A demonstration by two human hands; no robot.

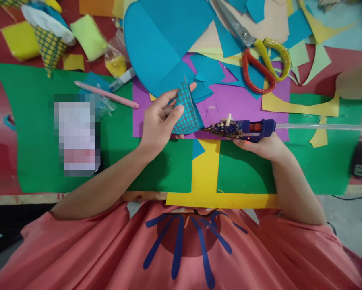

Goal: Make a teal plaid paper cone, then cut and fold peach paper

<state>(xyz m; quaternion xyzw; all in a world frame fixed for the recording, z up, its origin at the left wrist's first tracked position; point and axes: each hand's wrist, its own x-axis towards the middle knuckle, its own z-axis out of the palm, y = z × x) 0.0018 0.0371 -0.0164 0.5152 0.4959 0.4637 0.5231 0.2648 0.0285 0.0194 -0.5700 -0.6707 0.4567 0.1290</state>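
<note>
Between the thumb and fingers of my left hand (159,125) is a blue foam piece with a dark grid pattern (186,114), folded into a cone-like shape. My right hand (263,147) is wrapped round a dark blue glue gun (244,128) from below. The gun's tip points left and reaches the lower right edge of the patterned piece; whether it touches cannot be told. A clear glue stick (313,127) runs out of the gun's back to the right. Purple foam (229,100) lies under both hands.
Scissors with red and yellow handles (259,66) lie at the upper right among foam scraps. A large blue foam sheet (156,36) is at the top. A pink pen (106,94) and a blurred-out rectangular object (77,137) are on the left. Green sheets (36,161) cover the front.
</note>
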